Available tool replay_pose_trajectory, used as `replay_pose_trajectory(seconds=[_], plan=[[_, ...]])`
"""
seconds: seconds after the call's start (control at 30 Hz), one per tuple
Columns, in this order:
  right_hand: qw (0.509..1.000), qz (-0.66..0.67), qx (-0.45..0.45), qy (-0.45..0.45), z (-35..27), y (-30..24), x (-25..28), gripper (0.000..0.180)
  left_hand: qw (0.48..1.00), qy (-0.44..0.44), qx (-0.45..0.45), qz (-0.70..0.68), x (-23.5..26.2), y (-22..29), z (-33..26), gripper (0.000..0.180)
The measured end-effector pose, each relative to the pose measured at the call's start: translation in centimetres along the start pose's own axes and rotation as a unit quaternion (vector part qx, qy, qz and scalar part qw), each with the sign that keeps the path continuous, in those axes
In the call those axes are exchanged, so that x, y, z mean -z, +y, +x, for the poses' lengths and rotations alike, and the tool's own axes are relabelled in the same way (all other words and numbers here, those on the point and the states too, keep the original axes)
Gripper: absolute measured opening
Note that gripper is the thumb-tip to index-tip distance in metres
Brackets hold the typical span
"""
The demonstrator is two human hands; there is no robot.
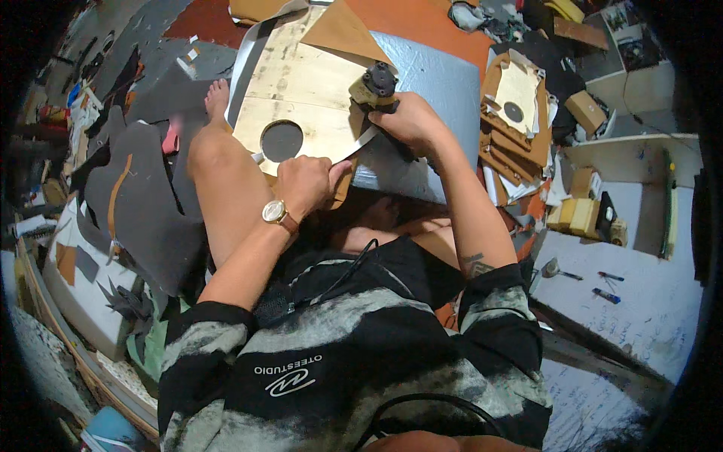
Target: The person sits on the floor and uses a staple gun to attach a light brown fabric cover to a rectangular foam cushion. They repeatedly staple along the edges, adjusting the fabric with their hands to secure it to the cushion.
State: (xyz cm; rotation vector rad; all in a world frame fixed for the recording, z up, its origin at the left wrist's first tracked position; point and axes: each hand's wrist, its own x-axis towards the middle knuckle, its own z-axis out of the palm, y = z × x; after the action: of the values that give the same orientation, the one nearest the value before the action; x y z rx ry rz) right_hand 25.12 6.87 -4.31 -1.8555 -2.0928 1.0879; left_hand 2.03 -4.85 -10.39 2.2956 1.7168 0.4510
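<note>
A pale wooden board (316, 87) with a round hole lies tilted across my legs, its underside edged by white and tan sheet material. My left hand (307, 184) is closed on the board's near edge, thumb along the rim and fingertips hidden. In my right hand (410, 124) is a staple gun (373, 84) with a black round cap and a yellowish body. Its nose points down at the board's right edge, and its tip is hidden. A tan triangular flap (348, 32) of the covering folds over the board's far corner.
Under the board's right side sits a silvery padded block (440, 90). Farther right stands a stack of brown covered panels (520, 143). Dark grey fabric (143, 181) is heaped at left. A white worktop (617, 294) at right holds pens and yellow blocks.
</note>
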Motion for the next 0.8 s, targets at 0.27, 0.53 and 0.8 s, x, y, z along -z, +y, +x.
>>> replay_pose_trajectory(seconds=[0.27,0.53,0.8], plan=[[0.997,0.076,0.012,-0.001,-10.5,0.0,-0.8,0.035,0.999,-0.012,0.032,0.007,-1.3,-0.5,-0.5,0.063],[0.991,-0.098,-0.010,-0.089,-13.2,1.8,-4.3,0.035,0.999,0.003,0.028,-0.028,-2.1,-0.6,-0.3,0.058],[0.986,-0.118,-0.008,-0.114,-12.8,-0.9,-3.6,0.045,0.999,-0.002,0.037,-0.019,-2.1,-0.8,-0.2,0.058]])
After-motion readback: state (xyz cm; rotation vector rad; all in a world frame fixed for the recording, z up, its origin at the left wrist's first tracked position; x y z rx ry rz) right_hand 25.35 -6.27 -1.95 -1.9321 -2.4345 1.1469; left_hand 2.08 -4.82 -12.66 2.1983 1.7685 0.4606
